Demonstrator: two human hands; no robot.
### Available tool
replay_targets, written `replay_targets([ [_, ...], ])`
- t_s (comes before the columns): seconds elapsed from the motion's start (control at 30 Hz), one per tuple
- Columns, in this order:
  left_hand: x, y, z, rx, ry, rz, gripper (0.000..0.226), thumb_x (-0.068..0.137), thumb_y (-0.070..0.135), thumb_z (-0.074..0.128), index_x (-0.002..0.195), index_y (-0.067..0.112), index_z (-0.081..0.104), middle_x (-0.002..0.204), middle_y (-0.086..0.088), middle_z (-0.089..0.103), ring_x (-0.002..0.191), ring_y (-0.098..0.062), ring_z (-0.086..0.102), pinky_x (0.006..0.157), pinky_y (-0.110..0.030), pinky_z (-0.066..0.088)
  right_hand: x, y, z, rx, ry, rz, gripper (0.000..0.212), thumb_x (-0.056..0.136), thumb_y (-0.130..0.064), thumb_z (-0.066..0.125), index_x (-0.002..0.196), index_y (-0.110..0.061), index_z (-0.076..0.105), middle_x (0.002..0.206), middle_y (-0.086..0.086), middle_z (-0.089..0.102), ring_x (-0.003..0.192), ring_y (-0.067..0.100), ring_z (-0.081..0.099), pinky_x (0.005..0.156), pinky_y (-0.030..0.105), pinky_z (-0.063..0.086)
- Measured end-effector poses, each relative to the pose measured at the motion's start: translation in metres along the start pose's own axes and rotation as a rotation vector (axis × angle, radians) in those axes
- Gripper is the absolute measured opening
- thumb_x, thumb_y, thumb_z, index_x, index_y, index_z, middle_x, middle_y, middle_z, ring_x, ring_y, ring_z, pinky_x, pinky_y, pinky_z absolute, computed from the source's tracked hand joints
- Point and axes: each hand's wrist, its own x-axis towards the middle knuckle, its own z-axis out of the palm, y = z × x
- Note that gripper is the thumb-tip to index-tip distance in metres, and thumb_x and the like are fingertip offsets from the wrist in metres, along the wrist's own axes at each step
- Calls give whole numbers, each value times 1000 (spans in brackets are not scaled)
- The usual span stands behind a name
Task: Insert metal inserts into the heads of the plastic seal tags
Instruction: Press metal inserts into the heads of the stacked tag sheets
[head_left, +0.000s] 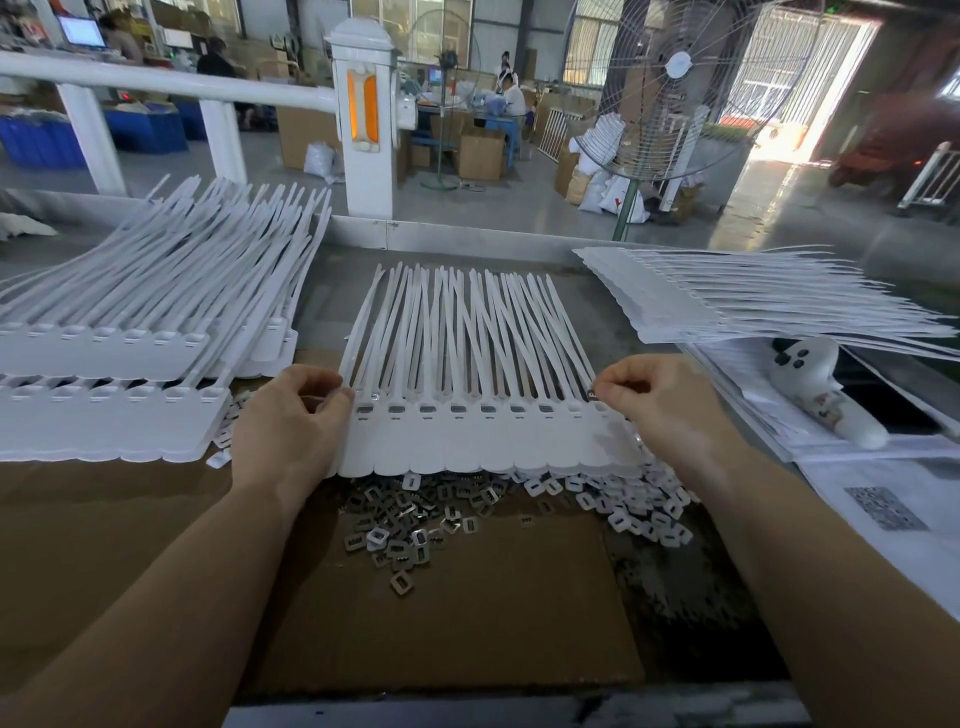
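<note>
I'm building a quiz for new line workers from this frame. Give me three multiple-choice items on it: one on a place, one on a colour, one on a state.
1. Where does the loose pile of metal inserts lie?
A. on the brown cardboard, just in front of the centre strip of seal tags
B. on the stack of tags at the left
C. in a blue crate

2. What colour are the seal tags?
A. blue
B. white
C. black

3. What is the right hand doing?
A. lying flat and open
B. hanging off the table
C. pinching a small dark piece at the strip's right end

Answers: 1 A, the grey pieces are scattered on the cardboard below the strip's edge. 2 B, every strip is white. 3 C, its fingers close on a small piece by the last head.
</note>
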Motion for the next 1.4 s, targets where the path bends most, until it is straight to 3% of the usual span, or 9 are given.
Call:
replay_targets([
  [0.27, 1, -1, 1, 3, -2, 9, 17, 86, 32, 63, 100, 23, 62, 77, 16, 53, 76, -6, 51, 69, -25, 38, 12, -1, 8, -146, -118, 17, 10, 88, -13, 62, 84, -9, 70, 71, -9, 56, 67, -1, 48, 55, -1, 36],
  [0.4, 1, 0, 0, 5, -5, 8, 17, 86, 32, 63, 100, 23, 63, 79, 12, 55, 79, -9, 52, 71, -26, 38, 15, 0, 11, -146, -136, 55, 11, 88, -15, 62, 81, -13, 71, 72, -9, 58, 67, 0, 50, 49, 7, 35],
  [0.5, 0, 1, 0, 6, -2, 8, 17, 86, 31, 63, 100, 22, 63, 81, 10, 56, 78, -10, 53, 70, -26, 38, 17, 0, 12, -130, -140, 87, 11, 87, -14, 63, 81, -12, 72, 74, -6, 61, 68, 2, 51, 53, 14, 36],
  [0.63, 0, 2, 0, 4, -5, 6, 17, 86, 31, 63, 101, 22, 63, 81, 10, 57, 78, -9, 52, 70, -25, 37, 16, 3, 10, -93, -118, 93, 9, 84, -14, 66, 80, -11, 74, 72, -8, 63, 67, 0, 53, 46, 6, 38],
  [0.87, -1, 3, -1, 6, -4, 6, 16, 86, 30, 63, 100, 22, 63, 83, 8, 58, 80, -12, 53, 72, -26, 37, 10, 4, 8, -52, -62, 46, 14, 87, -11, 62, 93, -12, 74, 83, -6, 67, 76, -3, 56, 62, 9, 39],
  [1.07, -1, 4, -2, -11, -10, -7, 15, 86, 30, 63, 99, 22, 64, 79, 10, 56, 81, -12, 53, 72, -26, 38, -9, -4, 6, -108, -26, -117, 15, 87, -8, 62, 95, -14, 73, 95, -3, 69, 86, 7, 62, 81, 17, 47],
  [1.23, -2, 5, -2, -17, -8, -15, 15, 86, 29, 63, 99, 22, 63, 82, 8, 58, 81, -13, 53, 73, -27, 38, -38, -11, 11, -269, -244, -296, 10, 80, -12, 70, 81, -22, 72, 81, -16, 59, 72, -1, 56, 69, 9, 44],
  [1.4, -2, 5, -2, -23, -11, -14, 13, 86, 29, 63, 98, 22, 63, 80, 9, 56, 82, -13, 53, 73, -27, 38, -53, -15, 19, -512, -323, -382, 9, 81, -31, 68, 89, -29, 72, 87, -15, 57, 85, 5, 50, 90, 28, 39],
])
